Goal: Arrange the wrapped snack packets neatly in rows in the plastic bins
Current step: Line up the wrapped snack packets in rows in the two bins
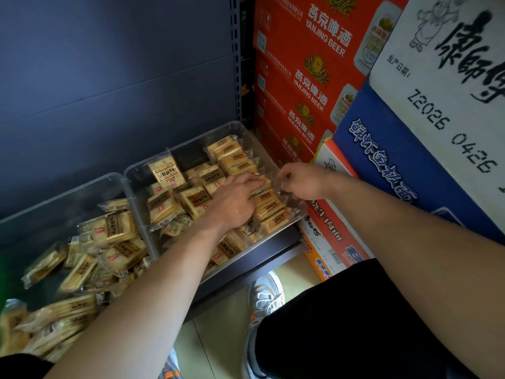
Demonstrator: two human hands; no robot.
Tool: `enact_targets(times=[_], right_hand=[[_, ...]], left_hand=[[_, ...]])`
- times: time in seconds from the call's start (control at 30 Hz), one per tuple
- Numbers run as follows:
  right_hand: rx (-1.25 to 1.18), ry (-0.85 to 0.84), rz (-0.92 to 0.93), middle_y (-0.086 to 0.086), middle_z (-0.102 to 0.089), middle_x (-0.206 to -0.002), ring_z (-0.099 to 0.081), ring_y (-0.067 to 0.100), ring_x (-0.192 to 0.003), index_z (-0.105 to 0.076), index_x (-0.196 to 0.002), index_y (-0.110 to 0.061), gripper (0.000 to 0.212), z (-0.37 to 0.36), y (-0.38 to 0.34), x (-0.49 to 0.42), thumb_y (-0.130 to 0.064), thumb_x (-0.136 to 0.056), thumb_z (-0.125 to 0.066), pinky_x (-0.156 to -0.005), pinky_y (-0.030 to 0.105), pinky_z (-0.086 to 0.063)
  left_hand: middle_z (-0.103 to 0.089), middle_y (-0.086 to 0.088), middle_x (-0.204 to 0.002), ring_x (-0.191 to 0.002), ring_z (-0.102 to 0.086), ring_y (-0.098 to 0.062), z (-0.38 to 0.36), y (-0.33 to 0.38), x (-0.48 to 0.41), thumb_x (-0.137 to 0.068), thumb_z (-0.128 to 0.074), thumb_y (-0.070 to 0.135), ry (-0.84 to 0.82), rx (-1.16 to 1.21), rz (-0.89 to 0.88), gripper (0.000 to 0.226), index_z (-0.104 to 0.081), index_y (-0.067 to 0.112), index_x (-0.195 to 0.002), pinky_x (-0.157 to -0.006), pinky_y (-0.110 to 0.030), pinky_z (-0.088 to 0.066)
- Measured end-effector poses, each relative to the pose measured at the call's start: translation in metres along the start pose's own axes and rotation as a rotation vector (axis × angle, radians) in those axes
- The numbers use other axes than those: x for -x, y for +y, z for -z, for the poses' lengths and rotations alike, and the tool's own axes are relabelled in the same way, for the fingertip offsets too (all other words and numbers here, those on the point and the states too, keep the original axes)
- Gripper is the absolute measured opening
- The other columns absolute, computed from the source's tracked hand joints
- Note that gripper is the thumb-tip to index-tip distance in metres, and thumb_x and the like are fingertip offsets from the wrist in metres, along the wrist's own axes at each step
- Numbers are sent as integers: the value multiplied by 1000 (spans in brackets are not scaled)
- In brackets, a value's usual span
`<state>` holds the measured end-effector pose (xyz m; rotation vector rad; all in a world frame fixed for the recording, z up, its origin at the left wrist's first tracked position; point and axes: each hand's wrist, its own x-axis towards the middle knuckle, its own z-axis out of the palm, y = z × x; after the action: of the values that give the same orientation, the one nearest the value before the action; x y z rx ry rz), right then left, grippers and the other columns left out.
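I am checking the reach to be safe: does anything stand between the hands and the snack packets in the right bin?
Nothing visible does. The left hand lies on the snack packets in the right bin, and the right hand pinches a wrapper edge there.

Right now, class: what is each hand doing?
Left hand: resting on yellow wrapped snack packets; grip unclear.
Right hand: pinching one packet's clear wrapper edge.

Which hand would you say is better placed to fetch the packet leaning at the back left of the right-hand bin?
Left, probably: the left hand lies nearer that packet, while the right hand is pinching a wrapper at the right edge of the bin.
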<state>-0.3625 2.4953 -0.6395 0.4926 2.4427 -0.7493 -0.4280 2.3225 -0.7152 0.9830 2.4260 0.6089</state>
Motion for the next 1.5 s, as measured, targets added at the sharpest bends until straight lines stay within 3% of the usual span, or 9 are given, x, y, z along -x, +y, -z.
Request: enact_targets(times=[0.1, 0.2, 0.33, 0.47, 0.73, 1.03, 1.23, 1.37, 1.5], right_hand=[[8, -1, 1, 7, -60, -122, -49, 17, -101, -48, -145, -17, 39, -1, 2, -3, -24, -106, -48, -80, 27, -36], [9, 0, 9, 3, -57, -110, -52, 17, -99, -49, -143, -17, 39, -2, 3, -7, -27, -106, -49, -80, 28, -38], [2, 0, 11, 6, -60, -123, -54, 18, -100, -50, -142, -17, 39, -2, 4, -10, -28, -104, -52, -83, 30, -42], [-15, -5, 15, 2, -58, -109, -54, 18, -98, -53, -138, -15, 35, -3, 4, -9, -23, -103, -54, -81, 30, -41], [-33, -14, 10, 16, -67, -120, -64, 29, -109, -60, -131, -4, 31, 3, -1, 0, -16, -104, -50, -95, 43, -52], [-105, -26, -1, 6, -64, -112, -63, 25, -108, -56, -134, -13, 33, 0, 3, -5, -26, -103, -56, -89, 38, -52], [-55, -36, -14, 6, -62, -112, -61, 26, -107, -58, -127, -13, 31, 3, -3, -4, -30, -102, -58, -88, 38, -51], [158, 43, 75, 3, -60, -99, -59, 23, -95, -59, -91, -22, 14, 2, -26, -6, -33, -98, -56, -67, 32, -42], [181, 64, 220, 4, -61, -113, -59, 24, -104, -65, -119, -17, 28, -13, -66, -11, -32, -97, -58, -82, 33, -48]], left_hand=[[-38, 15, -148, -138, -29, -14, -6, 2, -8, -105, -43, 31, -34, -71, -21, 45, -46, 33, -150, -116, -43, -29], [-39, 13, -148, -136, -30, -18, -9, 2, -14, -105, -40, 34, -65, -113, -48, 46, -48, 30, -150, -113, -41, -31], [-36, 12, -150, -135, -27, -21, -10, 3, -16, -104, -43, 36, -115, -146, -55, 50, -43, 28, -153, -111, -41, -30], [-33, 10, -153, -135, -25, -21, -12, -2, -10, -103, -43, 36, -51, -196, -85, 54, -37, 27, -156, -113, -42, -30], [-29, 13, -157, -137, -23, -19, -19, 3, -18, -102, -37, 42, -74, -285, -74, 55, -35, 30, -156, -110, -46, -30], [-15, 15, -166, -146, -12, -21, -28, -4, -3, -92, -52, 69, -113, -292, -108, 81, -25, 34, -160, -118, -52, -26], [-24, 14, -163, -144, -18, -20, -28, 6, -2, -88, -61, 64, -59, -259, -79, 78, -34, 36, -155, -115, -52, -30], [-43, 7, -155, -142, -37, -22, 7, 7, 18, -94, -61, 53, -44, -73, -33, 59, -49, 30, -147, -116, -46, -34], [-53, 6, -147, -135, -49, -20, 78, -15, 67, -96, -61, 48, 62, -98, 105, 46, -57, 33, -139, -112, -44, -41]])
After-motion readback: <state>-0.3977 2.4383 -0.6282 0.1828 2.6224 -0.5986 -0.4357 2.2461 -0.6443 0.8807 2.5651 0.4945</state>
